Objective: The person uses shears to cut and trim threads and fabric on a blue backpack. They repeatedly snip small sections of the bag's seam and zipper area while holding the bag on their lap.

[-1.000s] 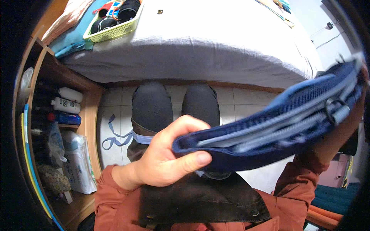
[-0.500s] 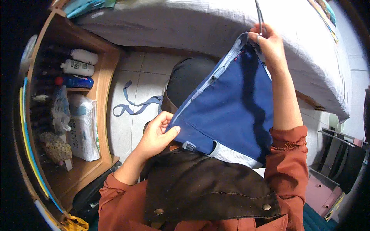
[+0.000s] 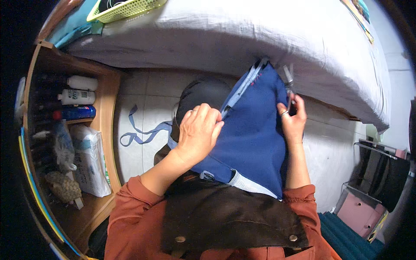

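A dark blue fabric bag [image 3: 253,134] lies across my lap, with a pale grey-blue zipper [image 3: 238,95] along its left edge and a white mesh pocket [image 3: 251,184] near my body. My left hand [image 3: 199,132] is closed over the zipper edge, fingers curled and knuckles up. At the bag's right side, my right hand [image 3: 294,119] holds a pair of scissors [image 3: 289,78], blades pointing away from me and blurred. Small red stitches or threads [image 3: 257,79] show near the bag's far corner. A grey-blue strap [image 3: 151,136] trails onto the floor at left.
A wooden shelf unit [image 3: 110,99] with bottles and a plastic-wrapped pack [image 3: 91,160] stands at left. Ahead is a bed with a pale sheet [image 3: 216,34], bearing a yellow-green basket [image 3: 125,11]. A pink drawer box [image 3: 357,212] sits at right.
My left hand has moved up the zipper edge and turned knuckles up. My right hand, with the scissors, has left the bag's far corner and come down nearer to me along its right side.
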`<action>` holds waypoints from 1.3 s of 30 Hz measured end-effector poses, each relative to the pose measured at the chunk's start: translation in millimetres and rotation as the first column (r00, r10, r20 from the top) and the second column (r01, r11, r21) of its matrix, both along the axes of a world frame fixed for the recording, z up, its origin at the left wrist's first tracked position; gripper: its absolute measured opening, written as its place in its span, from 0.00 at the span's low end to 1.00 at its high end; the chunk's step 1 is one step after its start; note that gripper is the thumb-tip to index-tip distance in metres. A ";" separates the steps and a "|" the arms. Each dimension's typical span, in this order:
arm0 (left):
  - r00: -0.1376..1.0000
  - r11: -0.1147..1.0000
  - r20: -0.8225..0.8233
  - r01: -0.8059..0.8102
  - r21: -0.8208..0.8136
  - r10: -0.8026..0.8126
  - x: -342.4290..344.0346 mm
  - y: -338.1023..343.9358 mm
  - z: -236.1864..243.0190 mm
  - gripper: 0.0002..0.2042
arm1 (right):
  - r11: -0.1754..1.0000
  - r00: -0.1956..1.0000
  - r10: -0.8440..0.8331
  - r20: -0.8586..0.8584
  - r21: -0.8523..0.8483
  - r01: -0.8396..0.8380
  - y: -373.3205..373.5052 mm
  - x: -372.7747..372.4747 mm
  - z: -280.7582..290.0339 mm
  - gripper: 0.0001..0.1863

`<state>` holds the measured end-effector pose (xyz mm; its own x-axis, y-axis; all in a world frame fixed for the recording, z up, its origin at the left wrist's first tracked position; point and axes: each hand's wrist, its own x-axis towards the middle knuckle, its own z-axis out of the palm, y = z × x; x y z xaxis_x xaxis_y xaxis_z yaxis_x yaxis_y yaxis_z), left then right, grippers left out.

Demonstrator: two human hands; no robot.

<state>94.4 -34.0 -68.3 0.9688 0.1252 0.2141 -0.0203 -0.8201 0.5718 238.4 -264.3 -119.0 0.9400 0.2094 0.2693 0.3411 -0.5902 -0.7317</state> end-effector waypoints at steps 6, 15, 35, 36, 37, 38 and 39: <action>1.000 0.989 0.011 -0.001 -0.149 0.003 -16.3 -0.3 -3.9 0.09 | 0.992 0.988 -0.007 -0.152 0.123 0.026 -4.0 0.8 -20.3 0.24; 0.975 0.982 -0.216 0.012 -0.189 -0.053 -37.3 -0.8 15.7 0.13 | 0.988 0.981 0.145 -0.131 0.074 -0.136 11.7 25.2 25.3 0.24; 0.955 0.421 -0.216 -0.283 -0.862 0.202 -109.2 41.4 113.5 0.25 | 0.268 0.575 0.813 0.095 0.815 -0.514 191.6 32.8 177.7 0.14; 0.950 0.606 -0.127 -0.282 -0.743 0.286 -115.2 38.5 107.5 0.23 | 0.314 0.626 0.778 0.055 0.829 -0.463 206.6 23.6 169.4 0.12; 0.947 0.718 -0.123 -0.305 -0.625 0.296 -120.6 38.5 97.2 0.22 | 0.356 0.641 0.767 0.020 0.818 -0.452 208.2 20.2 156.5 0.13; 0.947 0.811 -0.117 -0.318 -0.491 0.300 -125.2 38.5 87.3 0.22 | 0.400 0.659 0.752 -0.014 0.805 -0.439 208.1 16.9 141.6 0.13; 0.952 0.846 -0.047 -0.291 -0.446 0.303 -125.5 34.0 76.9 0.22 | 0.448 0.659 0.748 -0.080 0.793 -0.412 204.8 13.6 125.7 0.14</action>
